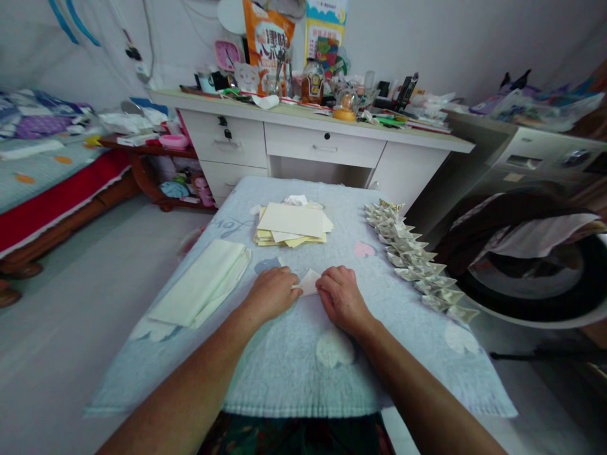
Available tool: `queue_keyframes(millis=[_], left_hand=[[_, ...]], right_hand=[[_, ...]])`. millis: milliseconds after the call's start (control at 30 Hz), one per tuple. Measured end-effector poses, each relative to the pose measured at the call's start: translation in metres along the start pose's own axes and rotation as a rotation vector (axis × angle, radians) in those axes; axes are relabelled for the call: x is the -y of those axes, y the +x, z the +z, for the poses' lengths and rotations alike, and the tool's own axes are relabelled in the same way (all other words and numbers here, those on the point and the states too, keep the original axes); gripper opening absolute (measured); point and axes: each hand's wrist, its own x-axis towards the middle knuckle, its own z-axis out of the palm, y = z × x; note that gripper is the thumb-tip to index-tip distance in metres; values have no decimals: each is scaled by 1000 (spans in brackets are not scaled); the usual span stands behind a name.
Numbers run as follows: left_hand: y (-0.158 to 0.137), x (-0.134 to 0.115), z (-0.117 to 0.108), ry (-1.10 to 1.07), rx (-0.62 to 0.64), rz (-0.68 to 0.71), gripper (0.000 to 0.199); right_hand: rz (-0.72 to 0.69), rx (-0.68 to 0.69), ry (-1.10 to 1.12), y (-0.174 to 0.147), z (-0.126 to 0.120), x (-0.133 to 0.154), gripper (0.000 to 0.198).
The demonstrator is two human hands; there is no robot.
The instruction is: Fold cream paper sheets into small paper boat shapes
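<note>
- Head view: 2 hands; left hand (275, 292) and right hand (342, 296) each pinch closed on opposite ends of 1 folded paper (309, 282), covering its ends.
- Folded paper lies mid-way between side edges of cloth-covered table (284, 385).
- 1 paper stack (291, 221), toward far edge.
- 1 pale folded bundle (202, 284), along left edge.
- Folded paper shapes (403, 244) along right edge; overlap prevents count.

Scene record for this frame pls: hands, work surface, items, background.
Left hand: grips left side of small white paper piece
Right hand: grips its right side
Surface: pale blue cloth, cloud and heart patterns
Left on cloth: folded pale bundle, cloth or paper unclear
Beyond hands: loose stack of cream and yellow sheets
Right on cloth: rows of pointed folded-paper pieces
Background: cluttered white desk; front-loading washing machine at right
</note>
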Motion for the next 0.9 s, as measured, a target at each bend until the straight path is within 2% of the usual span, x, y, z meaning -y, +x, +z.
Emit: queue_keyframes(millis=[100, 200, 567, 900], left_hand=[[0, 1, 2, -10, -7, 5, 22], [0, 0, 1, -8, -1, 2, 22], [1, -1, -2, 23, 30, -1, 24], [-2, 9, -13, -106, 36, -36, 20]], right_hand=[[-104, 76, 40, 1, 3, 6, 17], [-143, 115, 26, 0, 6, 5, 18], [-151, 107, 33, -4, 6, 3, 21], [-160, 104, 21, -5, 8, 1, 22]])
